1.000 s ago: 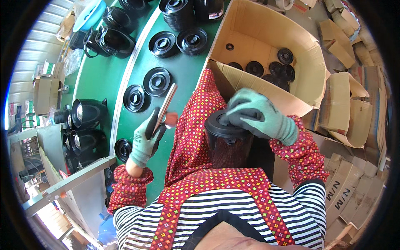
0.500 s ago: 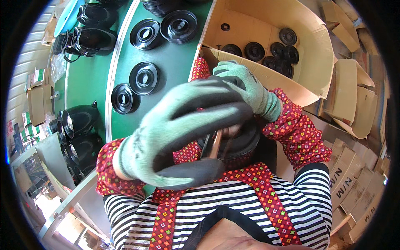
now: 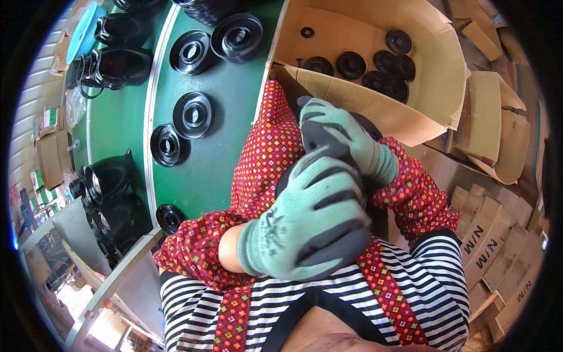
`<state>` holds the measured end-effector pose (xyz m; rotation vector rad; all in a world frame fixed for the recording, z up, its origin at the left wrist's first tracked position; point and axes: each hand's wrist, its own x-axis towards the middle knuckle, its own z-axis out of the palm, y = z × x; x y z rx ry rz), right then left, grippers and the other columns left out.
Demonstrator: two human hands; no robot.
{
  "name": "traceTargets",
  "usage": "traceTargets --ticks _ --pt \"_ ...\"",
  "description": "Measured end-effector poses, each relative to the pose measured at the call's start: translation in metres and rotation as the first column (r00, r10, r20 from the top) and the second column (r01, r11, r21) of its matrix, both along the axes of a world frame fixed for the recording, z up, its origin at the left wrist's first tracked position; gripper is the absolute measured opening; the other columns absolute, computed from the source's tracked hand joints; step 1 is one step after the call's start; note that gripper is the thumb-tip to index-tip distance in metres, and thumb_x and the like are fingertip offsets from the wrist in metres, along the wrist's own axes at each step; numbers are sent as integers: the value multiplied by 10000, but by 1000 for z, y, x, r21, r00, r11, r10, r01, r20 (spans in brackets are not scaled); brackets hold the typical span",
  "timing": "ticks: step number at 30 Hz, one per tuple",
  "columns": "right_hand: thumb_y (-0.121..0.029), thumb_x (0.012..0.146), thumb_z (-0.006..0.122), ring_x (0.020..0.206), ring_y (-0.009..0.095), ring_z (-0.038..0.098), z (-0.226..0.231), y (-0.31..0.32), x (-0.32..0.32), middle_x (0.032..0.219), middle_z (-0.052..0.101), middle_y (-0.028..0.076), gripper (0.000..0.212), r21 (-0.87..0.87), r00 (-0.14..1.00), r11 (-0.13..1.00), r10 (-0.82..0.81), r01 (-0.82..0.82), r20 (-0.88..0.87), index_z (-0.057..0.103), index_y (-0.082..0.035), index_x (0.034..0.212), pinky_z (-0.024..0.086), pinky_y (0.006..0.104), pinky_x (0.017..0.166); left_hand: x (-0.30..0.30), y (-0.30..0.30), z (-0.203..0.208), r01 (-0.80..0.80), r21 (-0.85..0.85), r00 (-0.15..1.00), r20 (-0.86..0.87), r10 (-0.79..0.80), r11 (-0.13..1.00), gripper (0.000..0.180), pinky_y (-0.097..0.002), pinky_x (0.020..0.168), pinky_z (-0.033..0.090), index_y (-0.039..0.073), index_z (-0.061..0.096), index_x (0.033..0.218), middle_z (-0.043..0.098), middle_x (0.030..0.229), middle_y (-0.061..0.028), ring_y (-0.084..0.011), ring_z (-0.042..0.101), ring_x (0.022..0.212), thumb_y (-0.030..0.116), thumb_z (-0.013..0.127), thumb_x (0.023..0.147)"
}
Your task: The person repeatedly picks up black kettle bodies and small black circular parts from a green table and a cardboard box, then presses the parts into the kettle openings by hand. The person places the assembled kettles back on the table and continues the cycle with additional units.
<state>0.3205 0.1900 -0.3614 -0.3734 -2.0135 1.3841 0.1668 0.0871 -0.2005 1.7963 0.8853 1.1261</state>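
Both my hands wear green knit gloves with dark grey palms and are close together over my lap. My right hand [image 3: 350, 138] is closed on a black round part [image 3: 368, 124], mostly covered by the gloves. Just below and nearer to me, my left hand [image 3: 308, 220] has its fingers curled against the same part. Whatever the left fingers hold is hidden beneath the glove. A red flower-patterned apron [image 3: 267, 141] lies under the hands.
On the green table [image 3: 226, 158] at left lie black ringed discs [image 3: 193, 114], a stack of them [image 3: 237, 37] and glossy black shells [image 3: 122, 67]. An open cardboard box [image 3: 358, 111] at far right holds several discs. Flattened cartons [image 3: 487, 234] lie at right.
My left hand has moved right, from spread above the black part to curled close against it. A shiny strip seen beside it is now hidden. The surroundings have shifted slightly left.
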Motion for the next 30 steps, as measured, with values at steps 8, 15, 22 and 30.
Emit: traceTargets --ticks 8,15,22,30 --pt "-437 862 747 968 361 581 98 2 16 988 603 127 430 353 931 927 -12 -126 364 665 -90 1102 439 495 908 -67 -22 -23 181 -222 915 396 -81 958 241 -640 1140 417 -5 722 852 737 998 -207 -429 690 1142 159 615 993" --pt "-360 803 797 1044 347 572 105 18 11 1033 605 127 473 300 939 927 123 -225 322 659 -82 1160 426 489 968 -29 -3 70 -275 -160 754 -648 110 948 719 -486 1142 455 -107 383 1572 493 1506 -378 -504 556 1355 261 656 1017" --pt "-448 800 789 902 322 592 121 -19 9 989 603 126 607 448 834 892 -204 -58 513 670 -47 1239 438 486 840 -56 12 6 -263 -414 708 -696 -117 871 659 -483 799 584 -78 415 1540 724 1042 -286 -452 738 925 214 653 1000" --pt "-280 836 737 905 331 594 171 -31 18 1115 605 151 738 422 630 888 -224 -182 743 565 -8 1500 470 474 805 -86 42 -96 24 -144 892 -443 -86 989 567 -454 889 597 -11 612 1402 745 1156 -223 -427 738 1007 298 664 930"
